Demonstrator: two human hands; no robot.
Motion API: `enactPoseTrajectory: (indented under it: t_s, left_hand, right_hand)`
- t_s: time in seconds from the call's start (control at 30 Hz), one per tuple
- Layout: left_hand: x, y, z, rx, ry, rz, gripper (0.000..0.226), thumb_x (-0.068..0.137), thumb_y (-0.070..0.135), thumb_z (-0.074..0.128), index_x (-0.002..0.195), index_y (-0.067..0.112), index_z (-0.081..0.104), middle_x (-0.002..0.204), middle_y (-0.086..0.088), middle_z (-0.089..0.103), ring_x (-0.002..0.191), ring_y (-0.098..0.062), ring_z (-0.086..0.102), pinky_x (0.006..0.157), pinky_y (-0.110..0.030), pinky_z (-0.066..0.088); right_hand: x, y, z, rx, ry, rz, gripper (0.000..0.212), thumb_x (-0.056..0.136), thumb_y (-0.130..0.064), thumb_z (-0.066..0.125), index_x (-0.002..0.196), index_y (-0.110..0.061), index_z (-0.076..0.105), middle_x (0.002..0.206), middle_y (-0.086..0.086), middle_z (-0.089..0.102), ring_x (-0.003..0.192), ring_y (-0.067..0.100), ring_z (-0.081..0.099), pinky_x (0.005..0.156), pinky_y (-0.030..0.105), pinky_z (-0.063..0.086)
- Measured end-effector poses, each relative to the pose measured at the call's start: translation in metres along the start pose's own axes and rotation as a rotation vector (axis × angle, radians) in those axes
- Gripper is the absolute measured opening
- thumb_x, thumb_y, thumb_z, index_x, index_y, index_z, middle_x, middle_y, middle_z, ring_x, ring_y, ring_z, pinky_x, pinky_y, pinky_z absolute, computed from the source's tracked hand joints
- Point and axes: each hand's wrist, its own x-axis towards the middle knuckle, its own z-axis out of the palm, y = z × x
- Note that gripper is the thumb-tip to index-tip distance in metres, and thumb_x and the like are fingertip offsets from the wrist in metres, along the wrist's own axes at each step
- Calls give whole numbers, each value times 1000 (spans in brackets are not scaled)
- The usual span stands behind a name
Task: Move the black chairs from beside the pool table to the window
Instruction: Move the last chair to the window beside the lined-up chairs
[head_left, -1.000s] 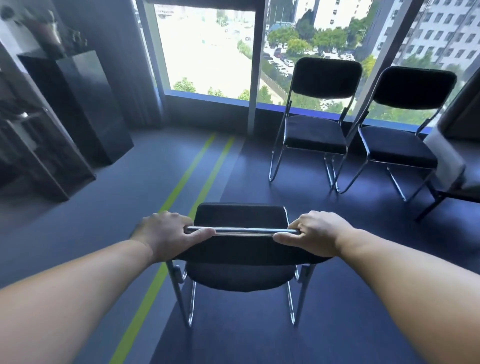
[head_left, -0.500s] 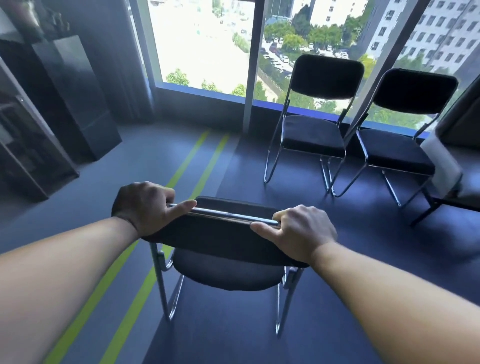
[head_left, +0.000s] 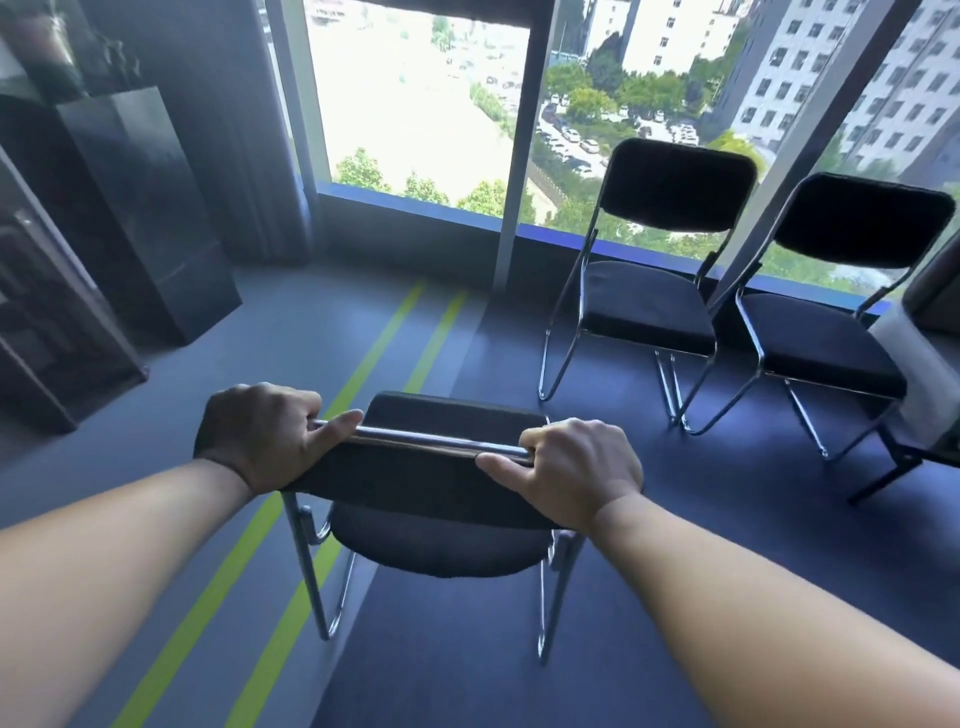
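A black padded chair (head_left: 431, 540) with chrome legs is right in front of me, its back toward me. My left hand (head_left: 265, 434) grips the left end of the chrome top bar of its backrest. My right hand (head_left: 571, 467) grips the right end of the same bar. Two more black chairs stand side by side against the window (head_left: 415, 104): one (head_left: 649, 306) at centre right, the other (head_left: 826, 343) further right. The pool table is not in view.
A dark tall cabinet (head_left: 150, 218) and glass display cases stand along the left wall. Two yellow-green floor lines (head_left: 384, 343) run toward the window, passing under the held chair's left legs. Another dark seat edge and a white post (head_left: 919, 364) sit at the far right.
The held chair has moved forward and left toward the window, now sitting over the floor lines. The window and the two parked chairs look closer. Both hands kept their grip.
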Motion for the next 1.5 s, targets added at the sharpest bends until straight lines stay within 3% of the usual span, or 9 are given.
enactPoseTrajectory:
  t_s: [0.1, 0.2, 0.37, 0.53, 0.8, 0.93, 1.03, 1.23, 1.5]
  left_hand:
    - [23, 22, 15, 47, -8, -85, 76, 75, 85, 13, 51, 18, 40, 52, -1, 50, 58, -29, 49, 56, -31, 32]
    - [42, 55, 29, 59, 14, -137, 74, 77, 84, 19, 49, 17, 35, 50, -1, 44, 54, -27, 40, 54, -29, 29]
    - [73, 65, 44, 63, 103, -113, 68, 82, 77, 29, 46, 20, 30, 43, -1, 40, 45, -24, 36, 52, -25, 24]
    - [112, 27, 54, 56, 74, -20, 65, 82, 74, 24, 49, 20, 39, 49, -4, 52, 52, -32, 55, 55, -29, 35]
    - [198, -39, 88, 6, 89, 141, 61, 85, 69, 25, 52, 20, 39, 49, 1, 43, 49, -29, 51, 55, -30, 28]
    - [220, -52, 89, 15, 10, 153, 62, 86, 67, 11, 56, 21, 40, 59, -3, 56, 60, -31, 55, 58, -33, 32]
    - [222, -27, 96, 71, -32, 108, 55, 84, 53, 6, 64, 22, 47, 70, 0, 63, 65, -29, 51, 60, -32, 30]
    - [233, 19, 110, 68, -29, -91, 61, 88, 61, 15, 57, 20, 47, 58, 3, 58, 57, -28, 52, 54, -28, 32]
    - [295, 87, 144, 48, 120, -145, 53, 90, 44, 36, 47, 15, 47, 47, -2, 52, 43, -30, 52, 51, -26, 25]
  right_hand:
    - [38, 41, 9, -55, 53, -83, 77, 74, -92, 13, 63, -23, 47, 65, -4, 62, 70, 26, 62, 58, 33, 28]
    - [66, 84, 12, -72, 29, -121, 77, 70, -92, 8, 69, -27, 49, 76, -4, 68, 77, 26, 64, 60, 33, 29]
    - [95, 111, 19, -114, 54, -84, 86, 70, -93, 7, 71, -22, 56, 73, -5, 66, 74, 25, 61, 60, 33, 29]
    - [112, 90, 29, -53, 67, 30, 84, 70, -95, 13, 59, -19, 48, 53, -7, 41, 60, 24, 44, 57, 33, 27]
    - [167, 57, 44, 11, 120, 152, 77, 72, -93, 17, 51, -22, 36, 48, -10, 32, 55, 24, 41, 54, 33, 25]
    - [192, 54, 47, -8, 142, 108, 73, 77, -90, 13, 56, -24, 36, 52, -9, 41, 56, 24, 47, 55, 32, 27]
    - [200, 75, 48, -33, 158, -3, 65, 83, -84, 15, 64, -27, 41, 62, -8, 58, 60, 22, 60, 54, 30, 27]
    - [233, 135, 61, -54, 132, -65, 71, 81, -86, 16, 68, -25, 51, 66, -7, 60, 63, 21, 62, 54, 30, 30]
    - [310, 235, 70, -55, 71, -179, 83, 78, -89, 5, 71, -23, 55, 70, -7, 60, 68, 20, 59, 56, 31, 31]
